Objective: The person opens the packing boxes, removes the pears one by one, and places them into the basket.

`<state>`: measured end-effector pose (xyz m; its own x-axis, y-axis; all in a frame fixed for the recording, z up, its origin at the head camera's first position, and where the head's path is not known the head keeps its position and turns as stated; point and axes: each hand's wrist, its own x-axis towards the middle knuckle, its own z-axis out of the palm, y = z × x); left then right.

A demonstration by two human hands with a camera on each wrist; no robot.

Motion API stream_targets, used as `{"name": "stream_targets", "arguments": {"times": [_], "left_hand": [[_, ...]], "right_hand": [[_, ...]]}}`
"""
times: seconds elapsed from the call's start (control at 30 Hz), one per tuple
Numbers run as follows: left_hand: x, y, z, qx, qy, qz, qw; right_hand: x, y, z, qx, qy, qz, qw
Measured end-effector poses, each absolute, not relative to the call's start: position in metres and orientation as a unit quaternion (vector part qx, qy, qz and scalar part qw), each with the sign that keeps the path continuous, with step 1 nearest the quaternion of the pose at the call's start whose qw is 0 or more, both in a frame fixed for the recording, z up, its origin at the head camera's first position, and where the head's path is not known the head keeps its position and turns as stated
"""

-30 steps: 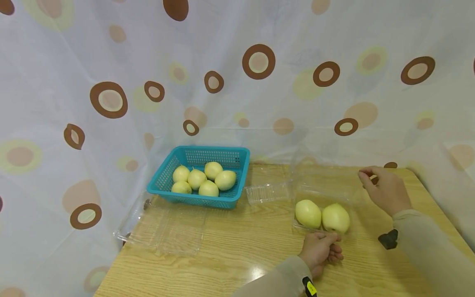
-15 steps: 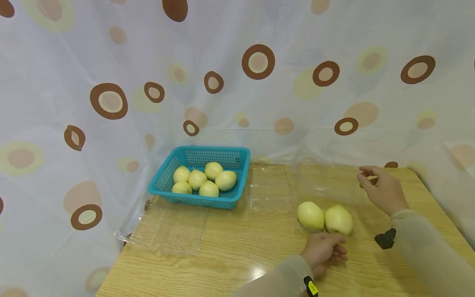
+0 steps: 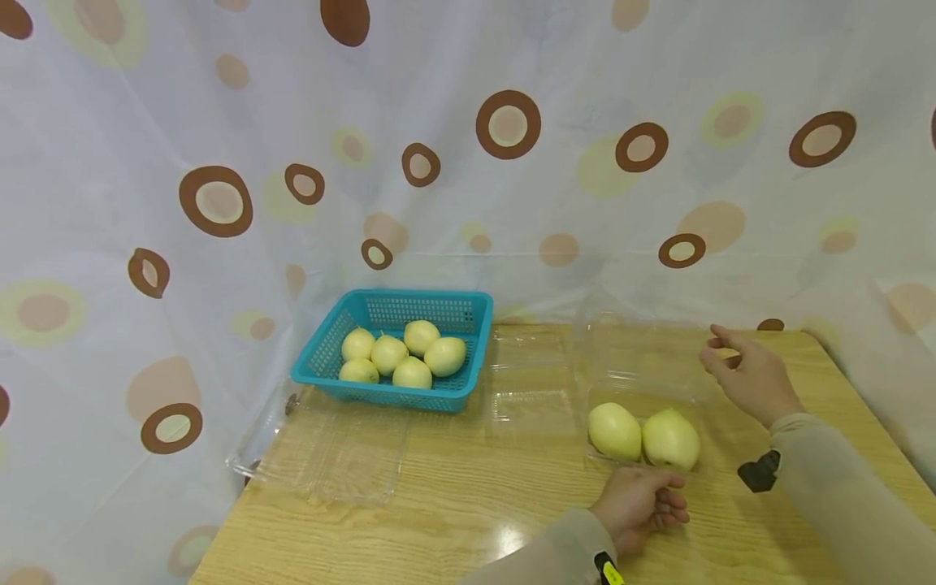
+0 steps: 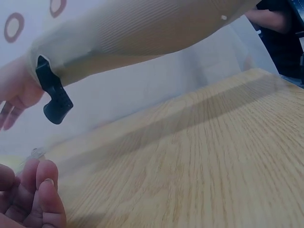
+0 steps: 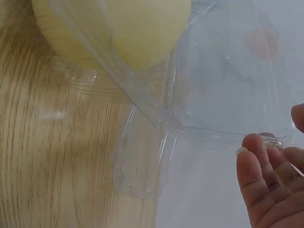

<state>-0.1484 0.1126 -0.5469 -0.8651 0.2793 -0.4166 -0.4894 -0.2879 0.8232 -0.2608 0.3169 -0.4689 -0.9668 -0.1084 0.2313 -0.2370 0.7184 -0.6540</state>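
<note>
Two pale yellow pears (image 3: 614, 431) sit side by side in a clear plastic clamshell box (image 3: 643, 392) at right, its lid (image 5: 228, 80) raised at the back. My right hand (image 3: 753, 378) is at the lid's right edge. In the right wrist view its thumb and fingers stand apart around a lid corner, with no plain pinch on it. My left hand (image 3: 638, 505) lies just in front of the box, fingers loosely bent. Whether it touches the front rim is hard to tell. In the left wrist view, nothing shows between the left fingers (image 4: 47, 190).
A blue basket (image 3: 391, 396) with several pears (image 3: 388, 354) stands at the back left. Another open clear clamshell (image 3: 344, 455) lies before it. Clear plastic panels (image 3: 530, 398) lie between basket and pear box. A patterned curtain (image 3: 453, 162) hangs behind the wooden table (image 3: 453, 520).
The box with its two pears has shifted slightly right and nearer, my left hand along with it. The clear panels left of it have settled flatter. My right hand has barely moved.
</note>
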Motion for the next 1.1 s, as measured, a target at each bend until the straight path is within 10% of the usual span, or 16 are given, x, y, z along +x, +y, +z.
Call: {"name": "stream_targets", "arguments": {"times": [0.57, 1.1], "left_hand": [[-0.155, 0.068, -0.509, 0.028, 0.647, 0.703, 0.295], [-0.213, 0.040, -0.445, 0.311, 0.934, 0.176, 0.016]], "right_hand": [[-0.249, 0.323, -0.485, 0.104, -0.925, 0.358, 0.075], [-0.224, 0.322, -0.507, 0.089, -0.925, 0.363, 0.069]]}}
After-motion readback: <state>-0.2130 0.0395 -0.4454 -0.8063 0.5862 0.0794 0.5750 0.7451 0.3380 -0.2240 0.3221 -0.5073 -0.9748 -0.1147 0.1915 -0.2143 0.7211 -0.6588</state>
